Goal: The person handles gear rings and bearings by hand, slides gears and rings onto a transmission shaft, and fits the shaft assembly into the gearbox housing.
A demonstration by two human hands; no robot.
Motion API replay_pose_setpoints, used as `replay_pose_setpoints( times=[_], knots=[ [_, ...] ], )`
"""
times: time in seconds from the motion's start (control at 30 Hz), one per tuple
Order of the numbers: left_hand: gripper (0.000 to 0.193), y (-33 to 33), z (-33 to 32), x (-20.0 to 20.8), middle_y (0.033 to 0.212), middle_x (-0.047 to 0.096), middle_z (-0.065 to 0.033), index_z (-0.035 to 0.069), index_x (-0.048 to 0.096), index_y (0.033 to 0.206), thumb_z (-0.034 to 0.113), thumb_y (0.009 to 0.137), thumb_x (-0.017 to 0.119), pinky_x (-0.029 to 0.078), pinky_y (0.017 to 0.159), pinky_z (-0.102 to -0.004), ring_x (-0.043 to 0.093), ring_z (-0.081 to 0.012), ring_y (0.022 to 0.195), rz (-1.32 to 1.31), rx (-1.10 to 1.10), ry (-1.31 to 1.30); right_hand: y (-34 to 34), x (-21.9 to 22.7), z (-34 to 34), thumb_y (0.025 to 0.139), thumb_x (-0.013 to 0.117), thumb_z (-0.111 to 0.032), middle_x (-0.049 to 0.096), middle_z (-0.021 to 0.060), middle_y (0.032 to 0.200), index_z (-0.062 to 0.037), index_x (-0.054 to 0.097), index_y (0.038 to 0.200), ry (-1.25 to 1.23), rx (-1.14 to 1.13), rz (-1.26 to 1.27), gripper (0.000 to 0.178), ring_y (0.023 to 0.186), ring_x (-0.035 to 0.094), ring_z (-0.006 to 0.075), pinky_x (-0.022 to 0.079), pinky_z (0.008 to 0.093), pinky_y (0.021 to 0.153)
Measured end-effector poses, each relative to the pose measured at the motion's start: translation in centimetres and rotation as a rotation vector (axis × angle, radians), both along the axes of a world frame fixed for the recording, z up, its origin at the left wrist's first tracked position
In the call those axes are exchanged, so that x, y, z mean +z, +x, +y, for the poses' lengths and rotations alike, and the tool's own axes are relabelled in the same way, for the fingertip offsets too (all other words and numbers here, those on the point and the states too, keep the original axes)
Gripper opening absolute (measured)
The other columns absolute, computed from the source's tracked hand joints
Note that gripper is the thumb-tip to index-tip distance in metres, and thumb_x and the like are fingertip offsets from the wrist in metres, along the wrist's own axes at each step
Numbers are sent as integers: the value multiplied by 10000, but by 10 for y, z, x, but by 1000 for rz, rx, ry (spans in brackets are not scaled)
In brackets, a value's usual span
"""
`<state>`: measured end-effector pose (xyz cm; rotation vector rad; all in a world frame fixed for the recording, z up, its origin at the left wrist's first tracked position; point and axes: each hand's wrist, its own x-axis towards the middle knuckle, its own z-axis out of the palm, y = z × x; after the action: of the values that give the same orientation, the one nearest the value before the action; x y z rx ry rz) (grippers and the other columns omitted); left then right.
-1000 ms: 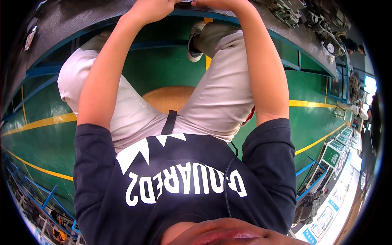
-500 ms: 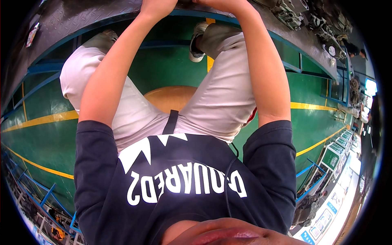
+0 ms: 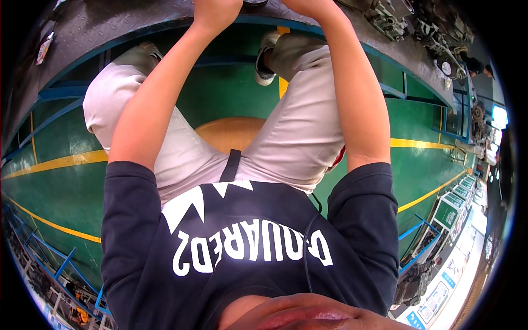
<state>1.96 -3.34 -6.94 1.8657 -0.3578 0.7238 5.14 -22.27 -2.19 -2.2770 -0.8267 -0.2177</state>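
At the top edge of the head view, my left hand point(image 3: 218, 12) reaches over the near edge of the metal workbench point(image 3: 113, 21). My right hand point(image 3: 309, 6) is over the same edge, a little to the right. The picture's rim cuts off the fingers of both hands, so what they hold, if anything, does not show. Between the hands, a sliver of a dark, shiny, rounded part point(image 3: 254, 3) shows, and my left hand is close beside it. Whether either hand touches it I cannot tell.
Greasy metal machine parts point(image 3: 388, 22) crowd the bench at the right. A small printed packet point(image 3: 45, 48) lies at its far left. Blue frame bars point(image 3: 220, 58) run under the bench, near my shoes. I sit on a round wooden stool point(image 3: 230, 131) on a green floor point(image 3: 60, 135).
My left forearm and hand have shifted slightly to the right. More of the dark rounded part shows between the hands. My right hand has moved a little to the right.
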Motion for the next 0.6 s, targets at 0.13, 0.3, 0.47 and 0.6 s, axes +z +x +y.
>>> replay_pose_setpoints(
  times=[0.13, 0.3, 0.47, 0.6],
  knots=[
    [134, -11, 6, 10, 1007, 646, -139, 38, 721, 970, 152, 900, 725, 506, 859, -417, 631, -338, 979, -122, -37, 345, 6, 0, -12, 903, 693, -76, 748, 180, 844, 30, 702, 1010, 182, -244, -2, 151, 735, 720, 213, 563, 350, 700],
    [162, -13, 12, 6, 1026, 633, -110, 63, 680, 910, 208, 861, 733, 459, 914, -460, 566, -329, 1099, -152, -55, 707, 9, -2, -25, 920, 703, -96, 756, 158, 847, 47, 693, 1029, 174, -347, 208, 180, 718, 718, 179, 567, 330, 675],
    [146, 4, 6, -6, 1020, 647, -141, 64, 692, 933, 191, 870, 725, 459, 940, -465, 566, -354, 1086, -27, -20, 526, 22, -13, -35, 922, 703, -86, 747, 125, 870, 63, 665, 1076, 283, -236, 468, 218, 721, 701, 168, 570, 319, 660],
    [239, 27, 1, -16, 931, 704, -167, 14, 709, 925, 245, 966, 666, 486, 841, -431, 628, -351, 881, 167, 81, 177, 20, -13, -22, 918, 705, -59, 737, 104, 903, 57, 634, 1154, 353, -141, 523, 272, 759, 693, 158, 560, 310, 660]
  ],
)
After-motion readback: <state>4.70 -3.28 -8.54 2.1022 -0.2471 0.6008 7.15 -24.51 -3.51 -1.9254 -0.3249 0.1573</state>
